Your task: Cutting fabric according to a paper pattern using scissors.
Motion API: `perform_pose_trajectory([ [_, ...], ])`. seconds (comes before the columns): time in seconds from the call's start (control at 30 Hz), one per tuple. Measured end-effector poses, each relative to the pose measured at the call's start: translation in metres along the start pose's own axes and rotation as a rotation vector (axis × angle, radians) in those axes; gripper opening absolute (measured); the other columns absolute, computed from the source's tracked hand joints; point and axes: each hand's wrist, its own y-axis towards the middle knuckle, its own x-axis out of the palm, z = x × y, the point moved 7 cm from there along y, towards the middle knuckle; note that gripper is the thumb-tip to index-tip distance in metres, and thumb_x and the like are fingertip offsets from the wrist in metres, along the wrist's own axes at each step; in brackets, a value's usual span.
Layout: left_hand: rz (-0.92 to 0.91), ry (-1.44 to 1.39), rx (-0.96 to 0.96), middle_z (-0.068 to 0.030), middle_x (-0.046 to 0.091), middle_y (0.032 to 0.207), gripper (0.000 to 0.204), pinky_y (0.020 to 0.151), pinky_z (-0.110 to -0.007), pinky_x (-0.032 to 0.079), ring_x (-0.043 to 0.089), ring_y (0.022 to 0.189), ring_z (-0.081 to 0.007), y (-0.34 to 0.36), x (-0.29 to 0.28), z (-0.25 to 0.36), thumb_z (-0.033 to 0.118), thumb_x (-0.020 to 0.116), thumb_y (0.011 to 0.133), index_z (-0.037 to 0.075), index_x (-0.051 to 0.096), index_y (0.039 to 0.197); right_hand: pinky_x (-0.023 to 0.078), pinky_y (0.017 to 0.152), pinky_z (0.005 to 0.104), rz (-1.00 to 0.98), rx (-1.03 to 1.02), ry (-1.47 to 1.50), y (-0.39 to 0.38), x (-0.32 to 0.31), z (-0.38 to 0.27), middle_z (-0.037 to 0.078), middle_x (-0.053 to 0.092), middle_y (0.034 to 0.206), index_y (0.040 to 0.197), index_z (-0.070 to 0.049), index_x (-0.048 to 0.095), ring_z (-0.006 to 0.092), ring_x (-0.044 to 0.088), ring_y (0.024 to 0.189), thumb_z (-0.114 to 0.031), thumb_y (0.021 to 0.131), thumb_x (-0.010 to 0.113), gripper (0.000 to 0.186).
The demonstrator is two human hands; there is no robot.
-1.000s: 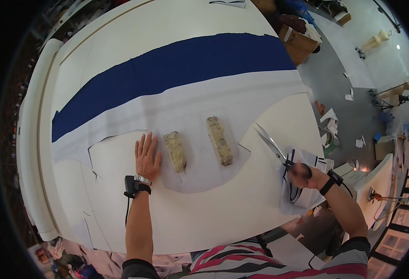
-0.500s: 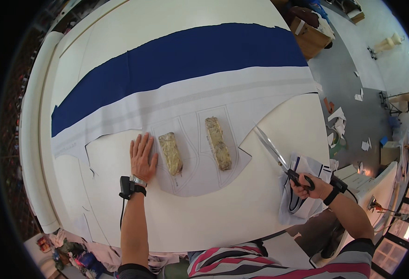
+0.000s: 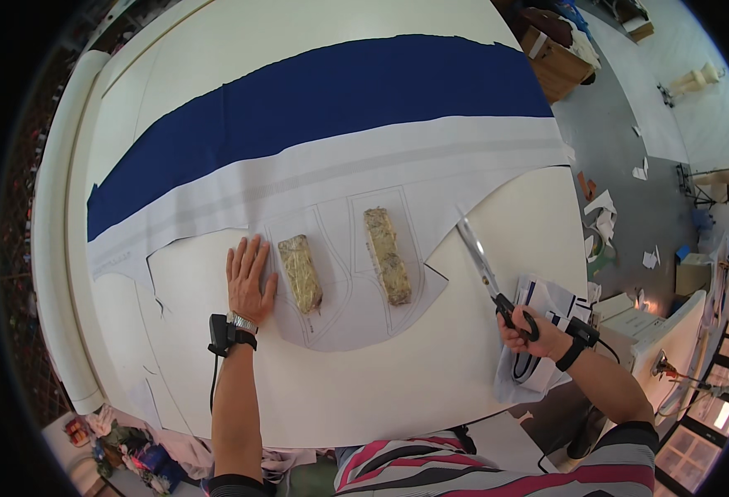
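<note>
Head view: scissors in right hand point up-left, long axis slanting.

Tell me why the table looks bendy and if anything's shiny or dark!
In the head view, the fisheye lens bends the edges of the white table; in the head view, light glints off the scissors; in the head view, the far left rim is too dim to make out much.

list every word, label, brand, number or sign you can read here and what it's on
None can be read.
White paper: tiny marks by the drawn outlines, too small to read.
Scissors: no readable marking.
Blue cloth: no visible text.
</note>
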Motion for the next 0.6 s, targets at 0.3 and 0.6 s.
perform_pose_trajectory([
  [0.3,0.009,0.004,-0.002,-0.0087,0.043,0.171,0.067,0.134,-0.056,0.015,0.030,0.162,-0.0340,0.001,0.000,-0.002,0.020,0.065,0.096,0.014,0.050,0.161,0.031,0.047,0.0233,0.058,-0.050,-0.219,0.032,0.013,-0.016,-0.006,0.043,0.068,0.101,-0.015,0.052,0.0048,0.039,0.053,-0.044,0.107,0.068,0.034],
  [0.6,0.007,-0.002,-0.007,-0.0081,0.042,0.171,0.066,0.134,-0.056,0.015,0.030,0.162,-0.0342,-0.001,0.001,-0.001,0.021,0.065,0.097,0.015,0.051,0.161,0.032,0.045,0.0233,0.125,-0.016,-0.220,0.037,0.011,-0.029,-0.008,0.046,0.065,0.097,-0.016,0.054,0.0053,0.045,0.049,-0.032,0.109,0.067,0.024],
])
